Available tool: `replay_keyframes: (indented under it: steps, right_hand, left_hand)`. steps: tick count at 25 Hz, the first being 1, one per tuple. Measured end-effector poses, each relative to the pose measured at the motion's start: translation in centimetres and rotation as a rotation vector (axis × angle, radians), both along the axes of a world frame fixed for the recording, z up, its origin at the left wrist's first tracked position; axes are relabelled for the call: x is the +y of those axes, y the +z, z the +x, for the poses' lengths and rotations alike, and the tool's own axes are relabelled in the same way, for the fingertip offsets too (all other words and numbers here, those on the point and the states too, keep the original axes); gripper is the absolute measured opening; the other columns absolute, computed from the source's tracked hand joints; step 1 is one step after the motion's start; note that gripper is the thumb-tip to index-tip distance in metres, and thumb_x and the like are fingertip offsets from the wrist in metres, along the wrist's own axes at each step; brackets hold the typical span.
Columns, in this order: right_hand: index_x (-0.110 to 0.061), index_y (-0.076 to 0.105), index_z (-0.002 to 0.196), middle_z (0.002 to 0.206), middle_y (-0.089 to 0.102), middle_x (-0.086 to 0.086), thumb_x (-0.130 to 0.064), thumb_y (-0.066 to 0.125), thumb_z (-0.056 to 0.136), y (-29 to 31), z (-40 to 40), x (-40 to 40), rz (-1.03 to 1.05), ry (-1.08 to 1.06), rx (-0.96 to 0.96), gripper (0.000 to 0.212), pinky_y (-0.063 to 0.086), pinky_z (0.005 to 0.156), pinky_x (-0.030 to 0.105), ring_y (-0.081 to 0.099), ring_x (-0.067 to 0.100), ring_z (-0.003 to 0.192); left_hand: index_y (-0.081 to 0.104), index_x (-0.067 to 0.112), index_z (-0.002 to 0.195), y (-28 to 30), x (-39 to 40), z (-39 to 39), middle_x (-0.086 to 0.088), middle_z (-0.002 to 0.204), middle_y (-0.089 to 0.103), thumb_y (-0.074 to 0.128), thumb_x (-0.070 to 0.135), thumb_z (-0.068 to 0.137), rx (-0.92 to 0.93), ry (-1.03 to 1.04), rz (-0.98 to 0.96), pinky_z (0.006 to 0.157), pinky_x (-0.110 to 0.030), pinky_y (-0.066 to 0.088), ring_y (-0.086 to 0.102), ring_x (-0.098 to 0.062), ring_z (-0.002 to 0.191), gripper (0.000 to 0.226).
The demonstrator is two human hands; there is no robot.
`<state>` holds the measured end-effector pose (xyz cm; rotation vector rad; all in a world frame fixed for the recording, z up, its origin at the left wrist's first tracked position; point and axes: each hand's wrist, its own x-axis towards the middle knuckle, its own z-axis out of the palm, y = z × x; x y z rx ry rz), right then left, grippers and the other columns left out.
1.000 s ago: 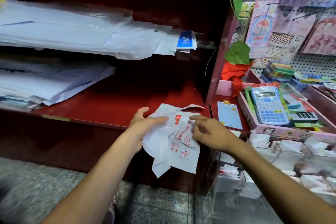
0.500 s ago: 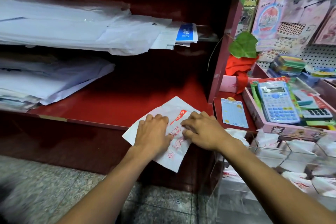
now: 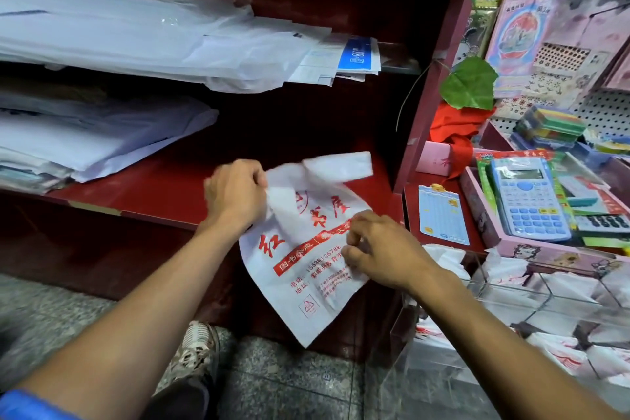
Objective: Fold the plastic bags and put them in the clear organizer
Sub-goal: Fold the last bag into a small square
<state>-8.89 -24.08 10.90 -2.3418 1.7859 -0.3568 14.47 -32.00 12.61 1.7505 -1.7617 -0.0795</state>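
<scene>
The plastic bag [image 3: 303, 249] in front of you is thin, white and crinkled, printed with red characters, a red banner strip and a small triangle mark near its lower corner. It drapes over the front edge of the smooth dark-red shelf [image 3: 153, 187], lower corner hanging toward the speckled stone floor [image 3: 289, 382].

Your left hand [image 3: 235, 194] has its fingers curled around the bag's upper left edge, bunching the film there; the handle loops flop out just beyond those fingers, to the right. Your right hand [image 3: 378, 249] pinches the bag's right edge between curled fingertips, with the printed face spread out to the left of them.

Half a second ago both your palms lay on a smaller folded packet on the shelf; now the bag is opened out, longer and lifted.

The clear organizer [image 3: 511, 317], hard transparent plastic, sits just right of your right wrist, with crumpled white bags in its compartments.
</scene>
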Motion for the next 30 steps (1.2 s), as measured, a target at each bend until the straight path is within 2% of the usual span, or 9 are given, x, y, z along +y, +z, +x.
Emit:
replay_keyframes:
  steps: [3, 7, 10, 14, 16, 18, 21, 25, 30]
  right_hand:
    - [-0.023, 0.053, 0.095, 0.101, 0.058, -0.004, -0.042, 0.056, 0.093, 0.2, 0.2, 0.1, -0.003, -0.048, 0.057, 0.020, 0.034, 0.076, 0.032, 0.047, 0.021, 0.103]
    - [-0.021, 0.051, 0.112, 0.119, 0.060, 0.001, -0.042, 0.053, 0.094, 0.6, 0.9, -0.1, 0.002, -0.080, 0.084, 0.028, 0.029, 0.076, 0.033, 0.045, 0.026, 0.109]
    - [-0.025, 0.049, 0.129, 0.132, 0.055, 0.000, -0.045, 0.050, 0.095, 0.5, 1.1, -0.2, 0.053, -0.083, 0.116, 0.040, 0.037, 0.086, 0.037, 0.044, 0.028, 0.115]
    - [-0.024, 0.051, 0.132, 0.141, 0.046, -0.001, -0.049, 0.046, 0.097, 0.5, 1.0, -0.3, 0.092, -0.078, 0.158, 0.043, 0.038, 0.097, 0.038, 0.042, 0.028, 0.123]
    - [-0.025, 0.048, 0.137, 0.143, 0.042, -0.001, -0.048, 0.045, 0.097, 0.4, 0.9, -0.3, 0.105, -0.074, 0.167, 0.046, 0.039, 0.100, 0.040, 0.041, 0.029, 0.126]
    - [-0.027, 0.043, 0.140, 0.145, 0.039, -0.001, -0.047, 0.047, 0.096, 0.4, 0.9, -0.3, 0.089, -0.075, 0.166, 0.049, 0.041, 0.101, 0.042, 0.042, 0.029, 0.127]
    - [-0.024, 0.039, 0.139, 0.145, 0.040, 0.000, -0.044, 0.050, 0.095, 0.6, 1.0, -0.3, 0.075, -0.134, 0.076, 0.050, 0.043, 0.096, 0.040, 0.047, 0.028, 0.127]
    - [-0.023, 0.049, 0.122, 0.129, 0.056, 0.004, -0.039, 0.054, 0.091, 0.7, 0.6, -1.5, 0.110, -0.291, -0.060, 0.035, 0.043, 0.082, 0.036, 0.058, 0.032, 0.111]
    - [-0.018, 0.064, 0.109, 0.103, 0.070, 0.008, -0.026, 0.055, 0.091, 1.3, -1.0, -3.8, -0.210, -0.527, -0.388, 0.022, 0.044, 0.073, 0.034, 0.061, 0.031, 0.092]
  left_hand:
    - [0.071, 0.017, 0.085, 0.3, 1.1, -0.1, 0.001, 0.093, 0.065, 0.065, 0.004, 0.072, -0.304, -0.308, -0.226, 0.073, -0.039, 0.043, 0.055, -0.032, 0.090, 0.019]
    - [0.068, 0.024, 0.095, 0.3, 3.8, -2.6, 0.013, 0.096, 0.066, 0.036, 0.041, 0.091, -0.376, -0.716, -0.099, 0.081, -0.032, 0.033, 0.053, -0.015, 0.093, 0.037]
    - [0.067, 0.024, 0.103, -0.8, 3.8, -3.3, 0.003, 0.103, 0.065, 0.028, 0.056, 0.096, -0.665, -0.458, 0.184, 0.110, -0.051, 0.017, 0.051, -0.025, 0.115, 0.051]
    - [0.040, 0.011, 0.146, -0.8, 3.7, -2.5, -0.020, 0.156, 0.025, 0.038, 0.038, 0.094, -0.872, 0.145, 0.324, 0.106, -0.073, -0.014, 0.001, -0.048, 0.147, 0.059]
    - [0.032, 0.012, 0.150, -0.6, 3.3, -2.5, -0.021, 0.161, 0.013, 0.042, 0.035, 0.092, -0.829, 0.140, 0.229, 0.108, -0.072, -0.010, -0.004, -0.047, 0.147, 0.064]
    - [0.041, 0.016, 0.143, -0.7, 3.1, -2.6, -0.014, 0.155, 0.028, 0.047, 0.037, 0.092, -0.745, 0.067, 0.104, 0.112, -0.063, 0.013, 0.019, -0.039, 0.143, 0.056]
    - [0.051, 0.018, 0.130, -1.3, 3.0, -2.5, -0.005, 0.129, 0.049, 0.047, 0.035, 0.095, -0.597, -0.154, 0.059, 0.093, -0.043, 0.038, 0.045, -0.027, 0.118, 0.039]
    - [0.052, 0.023, 0.132, -2.3, 2.7, -2.0, 0.000, 0.128, 0.048, 0.038, 0.031, 0.101, -0.429, -0.395, 0.318, 0.096, -0.042, 0.041, 0.043, -0.022, 0.120, 0.035]
    - [0.058, 0.022, 0.099, -3.0, 2.0, -1.4, 0.005, 0.110, 0.052, 0.046, 0.042, 0.099, -0.318, -0.354, 0.175, 0.095, -0.040, 0.038, 0.043, -0.018, 0.112, 0.023]
